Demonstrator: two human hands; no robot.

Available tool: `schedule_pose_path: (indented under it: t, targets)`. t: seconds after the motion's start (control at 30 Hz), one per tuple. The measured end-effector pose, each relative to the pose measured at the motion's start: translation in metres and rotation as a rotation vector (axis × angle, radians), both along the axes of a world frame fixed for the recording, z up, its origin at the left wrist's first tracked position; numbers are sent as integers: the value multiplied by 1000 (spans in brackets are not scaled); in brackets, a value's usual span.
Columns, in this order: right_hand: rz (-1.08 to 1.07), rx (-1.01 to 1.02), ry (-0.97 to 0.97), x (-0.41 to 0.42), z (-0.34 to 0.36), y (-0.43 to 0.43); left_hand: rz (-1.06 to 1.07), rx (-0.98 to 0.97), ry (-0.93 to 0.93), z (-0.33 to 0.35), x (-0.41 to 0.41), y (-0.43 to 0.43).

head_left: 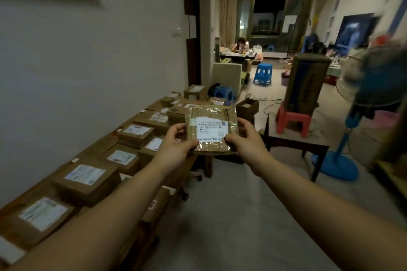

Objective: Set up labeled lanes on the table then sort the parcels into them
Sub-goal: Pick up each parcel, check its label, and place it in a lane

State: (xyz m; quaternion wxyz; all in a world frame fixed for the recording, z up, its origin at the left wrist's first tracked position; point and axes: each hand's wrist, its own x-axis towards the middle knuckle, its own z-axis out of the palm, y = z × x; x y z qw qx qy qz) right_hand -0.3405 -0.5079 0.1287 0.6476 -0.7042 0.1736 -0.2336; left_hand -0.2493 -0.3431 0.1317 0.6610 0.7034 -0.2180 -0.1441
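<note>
A single wide-angle camera worn on the head looks forward and slightly down along both forearms, close to the left hand (174, 141) and right hand (247, 141) holding a parcel (211, 130) at frame centre, with the worktop (100, 146) running up the left side and the room receding into the upper right.

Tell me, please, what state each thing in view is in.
Held parcel: taped, lifted, label facing up.
Left hand: grips parcel's left edge.
Right hand: grips its right edge.
Other parcels: lying flat, labels up.
Tall box: upright on red stool.
Fan: standing; spinning or not, cannot tell.
</note>
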Motion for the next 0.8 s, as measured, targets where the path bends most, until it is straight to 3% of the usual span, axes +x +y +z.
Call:
schedule_pose_path:
  t: [0.3, 0.8]
  targets:
    - [6, 32, 40, 62, -13, -89, -32, 22, 13, -9, 63, -89]
    - [78, -7, 51, 288, 4, -219, 38, -13, 0, -5, 289, -213]
